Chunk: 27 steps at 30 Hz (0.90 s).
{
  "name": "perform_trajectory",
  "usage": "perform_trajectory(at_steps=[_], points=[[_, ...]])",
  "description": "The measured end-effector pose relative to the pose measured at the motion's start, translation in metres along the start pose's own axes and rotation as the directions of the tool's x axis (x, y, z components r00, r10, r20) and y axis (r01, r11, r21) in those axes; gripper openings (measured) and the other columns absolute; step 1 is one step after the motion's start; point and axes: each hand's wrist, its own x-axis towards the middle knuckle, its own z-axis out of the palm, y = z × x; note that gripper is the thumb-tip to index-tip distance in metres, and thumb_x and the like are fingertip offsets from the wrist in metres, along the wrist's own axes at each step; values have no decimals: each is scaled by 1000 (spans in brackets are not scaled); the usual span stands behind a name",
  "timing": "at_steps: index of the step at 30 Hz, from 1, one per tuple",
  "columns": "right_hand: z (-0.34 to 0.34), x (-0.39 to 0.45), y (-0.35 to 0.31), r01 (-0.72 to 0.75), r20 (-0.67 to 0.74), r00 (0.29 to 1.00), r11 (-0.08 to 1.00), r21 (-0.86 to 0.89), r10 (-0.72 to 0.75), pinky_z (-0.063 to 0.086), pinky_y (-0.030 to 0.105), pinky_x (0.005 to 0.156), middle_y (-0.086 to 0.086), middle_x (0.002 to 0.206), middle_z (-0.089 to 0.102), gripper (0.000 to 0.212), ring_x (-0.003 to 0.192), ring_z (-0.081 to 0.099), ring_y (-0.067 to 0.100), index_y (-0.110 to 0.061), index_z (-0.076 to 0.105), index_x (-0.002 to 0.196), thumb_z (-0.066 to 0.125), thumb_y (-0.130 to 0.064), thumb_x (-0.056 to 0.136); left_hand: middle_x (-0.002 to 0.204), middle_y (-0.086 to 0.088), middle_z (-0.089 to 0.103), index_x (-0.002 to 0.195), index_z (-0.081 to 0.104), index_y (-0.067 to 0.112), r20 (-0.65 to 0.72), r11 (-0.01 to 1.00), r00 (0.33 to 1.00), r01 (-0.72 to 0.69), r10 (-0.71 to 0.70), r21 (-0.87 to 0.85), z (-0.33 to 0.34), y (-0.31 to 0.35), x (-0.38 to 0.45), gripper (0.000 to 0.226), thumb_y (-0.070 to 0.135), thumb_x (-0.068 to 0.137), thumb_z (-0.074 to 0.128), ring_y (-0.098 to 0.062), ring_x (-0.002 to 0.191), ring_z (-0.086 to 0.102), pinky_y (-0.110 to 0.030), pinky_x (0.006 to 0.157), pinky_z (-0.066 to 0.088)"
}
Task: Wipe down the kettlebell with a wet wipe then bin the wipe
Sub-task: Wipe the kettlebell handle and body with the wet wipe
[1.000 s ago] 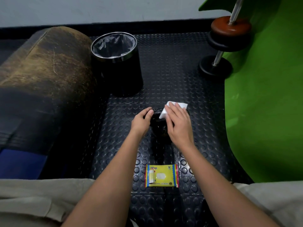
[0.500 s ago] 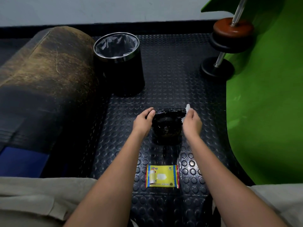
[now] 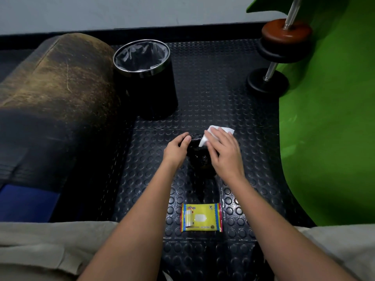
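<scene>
A black kettlebell (image 3: 199,159) stands on the studded rubber floor between my hands. My left hand (image 3: 177,149) grips its left side near the handle. My right hand (image 3: 225,152) lies flat over its top right and presses a white wet wipe (image 3: 204,139) against it. The wipe's far corner sticks out past my fingers. Most of the kettlebell is hidden under my hands. A black bin (image 3: 145,78) with a steel rim and a clear liner stands open behind and to the left.
A yellow wet-wipe pack (image 3: 201,217) lies on the floor close to me. A worn padded roll (image 3: 52,98) fills the left side. A dumbbell (image 3: 278,55) leans at the back right beside a green mat (image 3: 328,128).
My right hand has swung from the kettlebell's right side back over its top, with the wipe spread under the fingers. My left hand has kept its grip.
</scene>
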Motion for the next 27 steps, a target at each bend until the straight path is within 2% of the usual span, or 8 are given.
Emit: perform_trajectory(at_steps=[3, 7, 12, 14, 17, 21, 23, 27], points=[[-4, -9, 11, -190, -97, 974, 972, 138, 204, 34, 37, 113, -3, 144, 52, 35, 136, 42, 15, -21, 59, 136, 52, -25, 103, 139, 6, 57, 137, 57, 33, 9, 1000, 1000, 0, 0, 0, 1, 0, -1, 40, 45, 99, 52, -14, 130, 50, -36, 113, 37], [-8, -8, 6, -465, -27, 869, 835, 295, 494, 41, 33, 108, -8, 142, 52, 38, 130, 46, 7, -26, 57, 138, 39, -39, 105, 141, 7, 56, 137, 56, 34, 12, 1000, 1000, -1, 1, 6, 3, 1, -2, 40, 46, 99, 51, -15, 132, 48, -36, 113, 37], [-24, 18, -1, -801, 244, 537, 397, 449, 808, 45, 27, 63, -3, 97, 62, 38, 82, 57, 14, -19, 60, 120, 29, -36, 107, 142, 6, 55, 139, 55, 33, 9, 1000, 1000, -4, 4, 18, 2, 2, -3, 41, 44, 101, 49, -15, 133, 47, -33, 111, 35], [-28, 27, -2, -849, 286, 496, 390, 356, 820, 44, 34, 66, 1, 92, 60, 38, 79, 56, 19, -15, 59, 109, 26, -35, 106, 143, 6, 54, 140, 54, 33, 7, 1000, 1000, 2, -2, 19, 1, 2, -3, 41, 44, 101, 48, -15, 134, 46, -33, 112, 35], [-20, 29, -5, -775, 170, 630, 597, 208, 758, 40, 32, 68, 1, 110, 63, 42, 85, 56, 13, -18, 62, 118, 25, -34, 106, 144, 6, 53, 141, 53, 34, -2, 1000, 1000, 9, -9, 11, -1, 2, -2, 41, 45, 102, 47, -16, 134, 46, -34, 111, 35], [-6, 26, -10, -398, 7, 918, 918, 6, 398, 38, 35, 102, -5, 111, 67, 39, 106, 56, 16, -19, 70, 108, 31, -27, 105, 142, 6, 55, 140, 54, 33, -11, 1000, 1000, 5, -5, 14, 0, 1, -1, 40, 44, 102, 48, -16, 132, 48, -29, 106, 35], [0, 28, -18, -217, 43, 974, 972, -86, 221, 27, 35, 112, -9, 110, 68, 34, 113, 54, 15, -22, 71, 105, 37, -26, 104, 138, 6, 59, 138, 56, 33, -21, 1000, 1000, 5, -5, 12, 0, 0, 0, 39, 43, 101, 50, -15, 129, 51, -28, 107, 37], [4, 19, -17, -71, 129, 988, 995, -75, 80, 17, 34, 119, -8, 133, 60, 35, 133, 44, 14, -22, 63, 131, 42, -32, 104, 136, 6, 60, 137, 57, 33, -8, 1000, 1000, 12, -12, 9, 0, 0, 1, 38, 43, 100, 51, -14, 127, 53, -32, 110, 39]])
